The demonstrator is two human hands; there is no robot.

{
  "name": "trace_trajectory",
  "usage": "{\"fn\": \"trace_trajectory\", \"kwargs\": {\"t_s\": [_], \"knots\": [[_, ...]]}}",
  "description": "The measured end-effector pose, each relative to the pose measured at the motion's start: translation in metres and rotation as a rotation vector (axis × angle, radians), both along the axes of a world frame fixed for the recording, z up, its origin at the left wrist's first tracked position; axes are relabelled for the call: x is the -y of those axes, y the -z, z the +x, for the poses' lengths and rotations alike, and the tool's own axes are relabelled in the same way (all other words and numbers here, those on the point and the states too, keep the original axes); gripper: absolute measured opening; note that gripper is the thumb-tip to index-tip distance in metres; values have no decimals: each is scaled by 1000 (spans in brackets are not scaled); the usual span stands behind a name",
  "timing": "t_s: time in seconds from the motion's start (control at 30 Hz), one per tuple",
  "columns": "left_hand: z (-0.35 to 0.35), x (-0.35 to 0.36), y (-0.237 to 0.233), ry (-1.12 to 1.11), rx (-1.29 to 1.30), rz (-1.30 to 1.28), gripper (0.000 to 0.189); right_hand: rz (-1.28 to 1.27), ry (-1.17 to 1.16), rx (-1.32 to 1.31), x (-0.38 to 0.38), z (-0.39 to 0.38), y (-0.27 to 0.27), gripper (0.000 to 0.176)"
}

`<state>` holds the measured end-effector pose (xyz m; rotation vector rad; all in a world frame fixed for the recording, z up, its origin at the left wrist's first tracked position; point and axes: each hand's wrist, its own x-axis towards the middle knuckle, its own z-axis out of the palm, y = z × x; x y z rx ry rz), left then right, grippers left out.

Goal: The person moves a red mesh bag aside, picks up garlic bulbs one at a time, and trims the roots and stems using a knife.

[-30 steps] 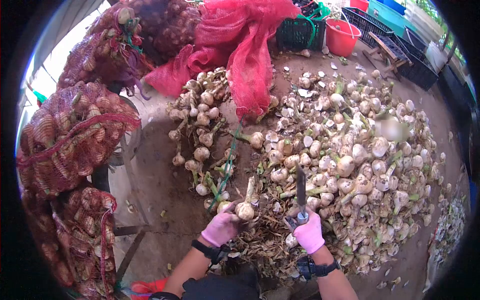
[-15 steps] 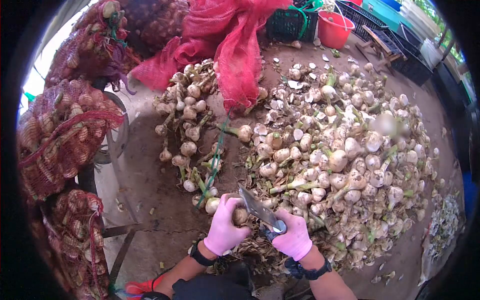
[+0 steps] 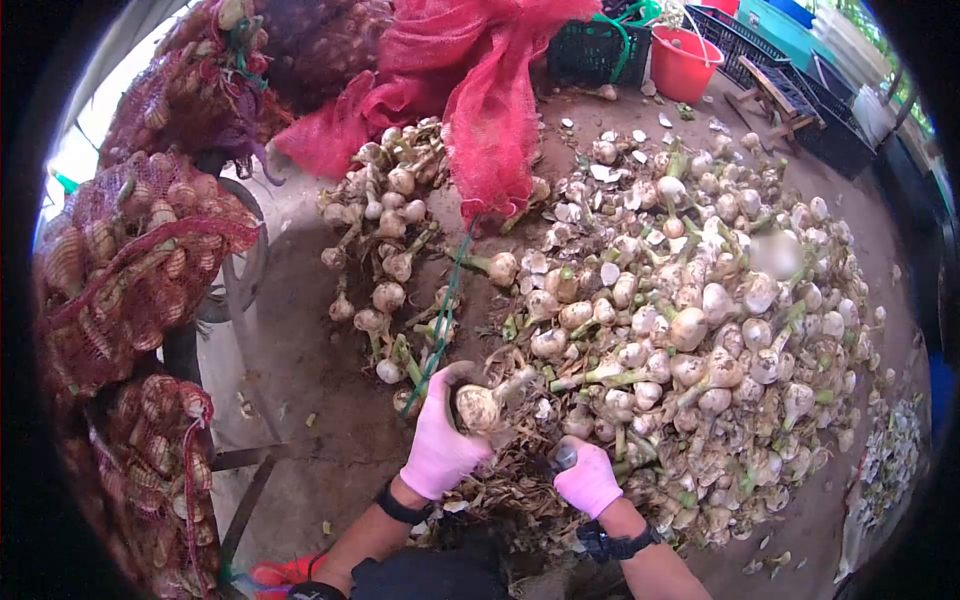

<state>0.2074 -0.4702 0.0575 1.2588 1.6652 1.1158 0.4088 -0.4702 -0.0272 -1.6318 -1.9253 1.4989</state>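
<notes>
My left hand (image 3: 445, 440), in a pink glove, is wrapped round a garlic bulb (image 3: 478, 408) whose short stalk points up and to the right. To its right, my right hand (image 3: 588, 478), also gloved in pink, is closed round the dark handle of a tool (image 3: 565, 457); the tool's blade cannot be made out. Both hands are over dry peelings (image 3: 510, 490) at the near edge of a large heap of garlic bulbs (image 3: 690, 330). A smaller group of bulbs with stalks (image 3: 388, 297) lies on the ground beyond my left hand.
Filled mesh sacks (image 3: 140, 250) line the left side. A red net (image 3: 490, 130) with a green cord (image 3: 447, 320) hangs down in the middle. At the back are a black crate (image 3: 585, 55), a red bucket (image 3: 683, 68) and a small wooden stool (image 3: 775, 90).
My left hand has tilted, and the bulb in it now shows with its stalk. My right hand has drawn apart from it and turned, and the blade seen earlier no longer shows.
</notes>
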Motion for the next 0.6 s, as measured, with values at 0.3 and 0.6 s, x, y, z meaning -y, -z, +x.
{"fn": "trace_trajectory", "kwargs": {"t_s": [0.3, 0.6], "knots": [[-9, -3, -2, 8, -105, -57, 77, -31, 146, -70, 0, 2, -11, 19], [-19, -4, -2, -58, -3, -87, 79, -75, 274, -282, 2, 2, -15, 17]]}}
